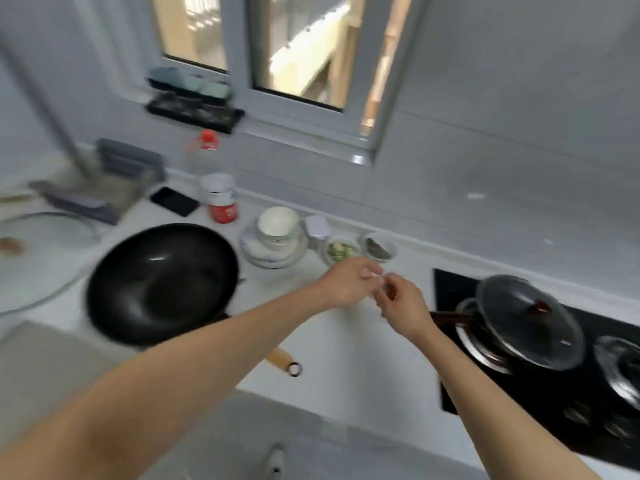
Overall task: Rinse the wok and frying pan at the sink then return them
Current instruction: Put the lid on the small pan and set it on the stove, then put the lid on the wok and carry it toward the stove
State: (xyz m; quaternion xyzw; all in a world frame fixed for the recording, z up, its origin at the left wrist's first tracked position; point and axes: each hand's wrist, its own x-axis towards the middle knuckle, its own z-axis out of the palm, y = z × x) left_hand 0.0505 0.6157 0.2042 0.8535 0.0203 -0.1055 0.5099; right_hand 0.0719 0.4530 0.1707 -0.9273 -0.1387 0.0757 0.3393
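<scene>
The black wok (162, 282) sits on the white counter (346, 358) at left of centre; its wooden handle end (282, 360) sticks out from under my left forearm. A pan under a glass lid (530, 320) stands on the black stove (512, 403) at right, its dark handle pointing toward my right wrist. My left hand (346, 282) and my right hand (401, 306) meet above the counter between wok and stove. Their fingertips are pinched together and touching. Blur hides whether anything small lies between them. Neither hand touches the wok or the pan.
A large glass lid (38, 258) and a faucet (52, 116) are at far left. Behind the hands stand stacked white bowls (277, 233), two small dishes (377, 247), a red-labelled jar (221, 202) and a phone (175, 200). Another pot (620, 368) sits at the right edge.
</scene>
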